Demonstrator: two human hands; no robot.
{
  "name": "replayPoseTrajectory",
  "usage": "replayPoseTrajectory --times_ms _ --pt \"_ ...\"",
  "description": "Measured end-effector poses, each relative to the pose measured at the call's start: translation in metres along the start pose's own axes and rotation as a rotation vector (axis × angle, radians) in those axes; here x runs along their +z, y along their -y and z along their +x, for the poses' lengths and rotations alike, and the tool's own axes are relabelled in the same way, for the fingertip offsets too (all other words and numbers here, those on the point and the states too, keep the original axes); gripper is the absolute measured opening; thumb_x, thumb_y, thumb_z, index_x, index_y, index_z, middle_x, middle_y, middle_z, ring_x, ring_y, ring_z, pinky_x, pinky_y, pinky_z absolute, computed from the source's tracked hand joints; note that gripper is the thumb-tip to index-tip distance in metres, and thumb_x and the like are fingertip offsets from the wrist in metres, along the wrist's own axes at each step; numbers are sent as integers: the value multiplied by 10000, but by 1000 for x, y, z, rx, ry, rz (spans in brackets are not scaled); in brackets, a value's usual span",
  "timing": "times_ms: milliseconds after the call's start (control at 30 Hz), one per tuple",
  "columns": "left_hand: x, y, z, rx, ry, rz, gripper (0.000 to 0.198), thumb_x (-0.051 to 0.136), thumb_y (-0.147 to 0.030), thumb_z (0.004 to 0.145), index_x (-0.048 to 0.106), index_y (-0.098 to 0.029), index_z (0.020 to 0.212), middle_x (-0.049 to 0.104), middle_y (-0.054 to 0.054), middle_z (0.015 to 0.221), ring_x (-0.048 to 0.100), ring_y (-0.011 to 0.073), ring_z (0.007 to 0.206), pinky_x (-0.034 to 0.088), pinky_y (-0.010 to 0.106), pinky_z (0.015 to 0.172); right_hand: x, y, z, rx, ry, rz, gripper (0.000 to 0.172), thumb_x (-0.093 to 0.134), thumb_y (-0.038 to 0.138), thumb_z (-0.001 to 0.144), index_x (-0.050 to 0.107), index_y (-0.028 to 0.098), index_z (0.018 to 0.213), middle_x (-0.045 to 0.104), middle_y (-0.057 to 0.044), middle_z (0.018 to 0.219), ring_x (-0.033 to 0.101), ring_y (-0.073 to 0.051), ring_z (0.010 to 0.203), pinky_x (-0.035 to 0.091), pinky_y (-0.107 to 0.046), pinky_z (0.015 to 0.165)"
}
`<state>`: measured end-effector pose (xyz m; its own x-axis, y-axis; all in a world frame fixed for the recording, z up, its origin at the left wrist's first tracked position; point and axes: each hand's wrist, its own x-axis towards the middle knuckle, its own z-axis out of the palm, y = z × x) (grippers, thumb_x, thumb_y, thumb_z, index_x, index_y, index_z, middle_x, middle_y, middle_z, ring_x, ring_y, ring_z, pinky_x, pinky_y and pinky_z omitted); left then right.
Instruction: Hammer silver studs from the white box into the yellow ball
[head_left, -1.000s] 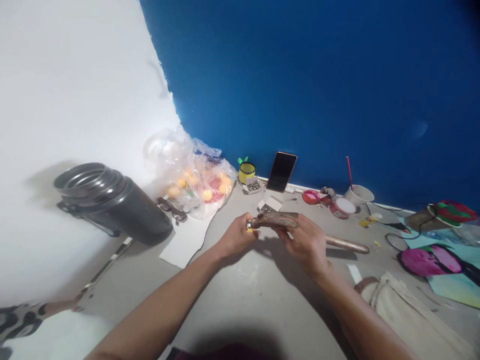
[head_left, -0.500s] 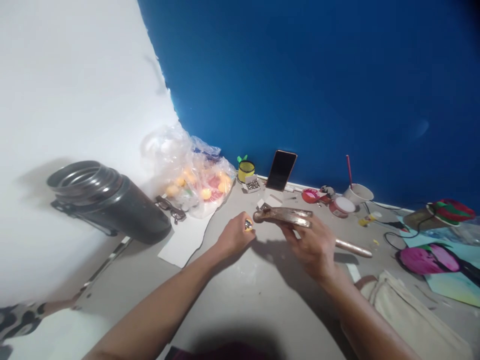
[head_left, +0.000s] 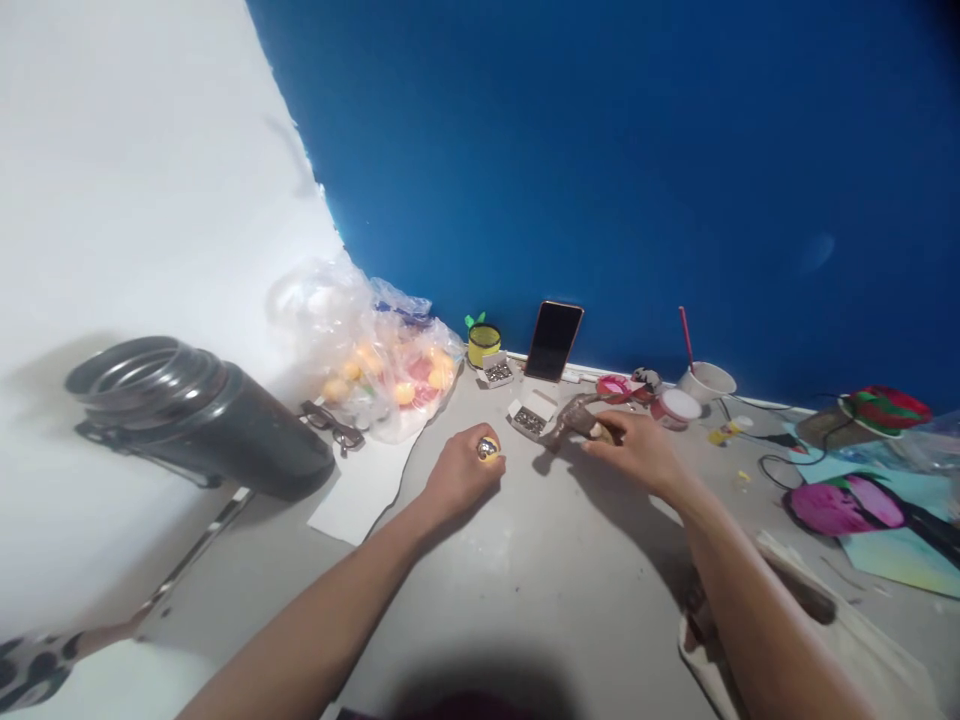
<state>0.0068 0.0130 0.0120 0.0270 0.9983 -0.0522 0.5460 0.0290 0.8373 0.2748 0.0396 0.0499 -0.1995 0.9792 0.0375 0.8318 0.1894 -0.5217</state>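
Note:
My left hand [head_left: 463, 475] is closed in a fist above the table. Out of its grip shows a small rounded thing [head_left: 488, 448], yellow at the edge with shiny metal on top; most of it is hidden by the fingers. To the right, my right hand [head_left: 637, 450] is wrapped round a worn metal hammer [head_left: 576, 415]. The hammer's head points left and hangs beside an open white box [head_left: 532, 414] full of small metal pieces. A second little box [head_left: 496, 371] of similar pieces lies farther back.
A dark flask [head_left: 202, 420] leans at the left by glasses [head_left: 334, 427] and a plastic bag [head_left: 390, 375]. A phone [head_left: 553, 341] stands against the blue wall. Cups [head_left: 706, 382], a painted pink piece [head_left: 847, 506], and beige cloth [head_left: 862, 630] lie rightward. Another person's sleeve [head_left: 37, 668] shows at lower left.
My right hand has turned the hammer, and its head now sits lower and farther right, uncovering the open box. My left fist keeps its hold. The view has shifted slightly.

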Motion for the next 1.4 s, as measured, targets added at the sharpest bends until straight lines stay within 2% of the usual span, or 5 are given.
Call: replayPoseTrajectory --times_ms 367,633,900,1133,1400 --pt "-4 12 10 6 -157 -61 206 601 -152 716 562 -215 909 573 -21 804 538 168 741 424 287 700 10 29 -10 -71 498 -132 118 760 282 662 728 228 761 689 14 738 548 -153 669 267 -280 586" --pt "1 9 7 -70 -40 -384 241 648 -243 779 552 -217 998 620 -21 784 536 131 587 448 259 566 10 31 -14 -169 391 -247 127 747 285 761 774 225 870 719 -65 999 628 -226 946 326 -270 651" --pt "4 8 7 -20 -51 -423 260 690 -233 733 585 -197 968 638 -16 777 555 115 611 451 224 557 -3 50 16 -138 126 -355 196 577 256 971 771 232 960 781 -53 1014 665 -210 913 342 -276 665" --pt "5 10 7 -25 24 -533 294 666 -204 731 559 -200 1005 632 -21 789 581 115 646 468 216 561 31 64 58 -396 252 -587 229 557 107 915 760 193 974 771 -107 1010 637 -262 1066 377 -275 694" --pt "0 9 10 -17 36 -516 302 674 -220 739 545 -188 1010 645 -8 807 594 121 673 475 227 570 41 75 66 -326 347 -646 261 535 112 924 774 142 1024 766 -170 1072 693 -277 1043 444 -294 766"
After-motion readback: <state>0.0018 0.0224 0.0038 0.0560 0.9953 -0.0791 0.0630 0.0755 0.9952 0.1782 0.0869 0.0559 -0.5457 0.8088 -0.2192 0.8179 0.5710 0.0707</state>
